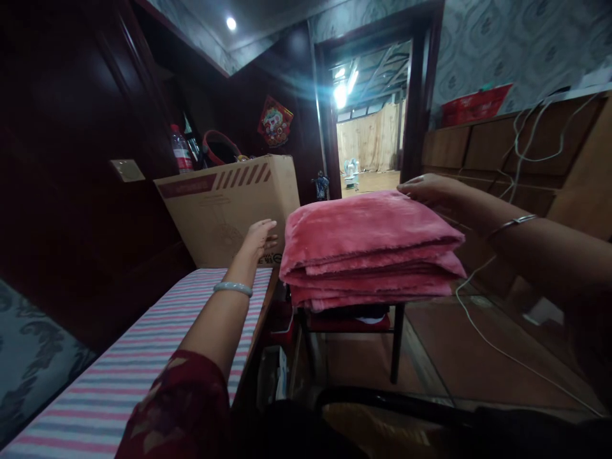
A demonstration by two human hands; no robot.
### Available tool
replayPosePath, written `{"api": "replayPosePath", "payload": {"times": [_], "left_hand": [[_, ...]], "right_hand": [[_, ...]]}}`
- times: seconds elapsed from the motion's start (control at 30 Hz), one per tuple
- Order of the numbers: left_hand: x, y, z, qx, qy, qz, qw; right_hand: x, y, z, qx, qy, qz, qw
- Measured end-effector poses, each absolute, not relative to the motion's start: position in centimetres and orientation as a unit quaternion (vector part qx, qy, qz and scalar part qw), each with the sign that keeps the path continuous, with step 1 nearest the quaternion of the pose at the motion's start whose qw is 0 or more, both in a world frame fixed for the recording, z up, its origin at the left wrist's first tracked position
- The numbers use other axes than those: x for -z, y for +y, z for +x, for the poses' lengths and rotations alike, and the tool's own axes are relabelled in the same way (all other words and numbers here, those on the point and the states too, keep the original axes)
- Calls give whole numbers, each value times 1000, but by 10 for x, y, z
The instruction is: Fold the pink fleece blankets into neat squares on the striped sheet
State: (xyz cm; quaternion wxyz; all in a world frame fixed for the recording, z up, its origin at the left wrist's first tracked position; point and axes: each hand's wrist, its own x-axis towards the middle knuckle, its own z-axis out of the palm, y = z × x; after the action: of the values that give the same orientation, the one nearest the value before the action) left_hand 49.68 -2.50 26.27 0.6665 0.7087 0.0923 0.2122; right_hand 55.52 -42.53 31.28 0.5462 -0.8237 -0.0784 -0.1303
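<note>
A folded pink plush blanket (373,223) lies in thick layers on a dark-framed chair (396,344) in front of me. My left hand (262,237) hovers just off the blanket's left side, fingers apart and holding nothing. At the far right corner of the blanket is my right hand (425,188), its fingers closed on the top edge; part of the grip is hidden. Beneath the blanket, the chair's red seat (351,324) and some dark cloth show.
To the left, a large cardboard box (224,217) stands on a striped sheet (143,357), with a red-capped bottle (181,150) on top. Wooden drawers (444,150) carry a red basket (475,105) at right. A white cable (507,363) crosses the floor. Beyond is a doorway.
</note>
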Motion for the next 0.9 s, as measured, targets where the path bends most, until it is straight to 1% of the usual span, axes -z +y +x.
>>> {"api": "replayPosePath", "payload": {"times": [0.07,0.1,0.2,0.23,0.3,0.33,0.37,0.4,0.43,0.5,0.57,0.6,0.7,0.77,0.83,0.9], "left_hand": [[-258,-8,477,-236,110,709,655],[-254,0,465,-245,116,711,649],[-234,23,424,-262,129,721,629],[-224,30,408,-265,133,726,620],[-199,43,373,-270,143,742,597],[-185,48,353,-269,150,752,583],[-170,54,332,-268,161,761,568],[-155,59,308,-265,174,771,552],[-139,63,284,-260,188,783,532],[-110,68,230,-250,219,810,484],[-85,70,173,-253,262,827,427],[-74,70,144,-263,291,827,403],[-47,61,57,-301,389,803,336],[-32,49,2,-310,446,793,276],[-18,36,-48,-301,494,790,203],[-8,22,-94,-294,542,776,135]], "right_hand": [[-334,-423,551,193,-60,-830,519],[-346,-419,543,244,-63,-823,509],[-375,-388,495,432,-172,-727,505],[-379,-372,473,464,-228,-688,509],[-370,-330,423,455,-383,-625,505],[-357,-307,398,414,-466,-615,483],[-338,-284,375,362,-542,-615,443],[-315,-260,352,288,-610,-636,375],[-288,-238,333,212,-688,-623,305],[-231,-195,302,84,-815,-545,176],[-177,-152,282,8,-872,-469,139],[-154,-130,274,-35,-878,-454,148],[-100,-55,254,-146,-850,-449,234],[-77,-6,236,-228,-804,-463,297],[-59,35,215,-312,-746,-481,338],[-44,65,195,-368,-691,-502,367]]}}
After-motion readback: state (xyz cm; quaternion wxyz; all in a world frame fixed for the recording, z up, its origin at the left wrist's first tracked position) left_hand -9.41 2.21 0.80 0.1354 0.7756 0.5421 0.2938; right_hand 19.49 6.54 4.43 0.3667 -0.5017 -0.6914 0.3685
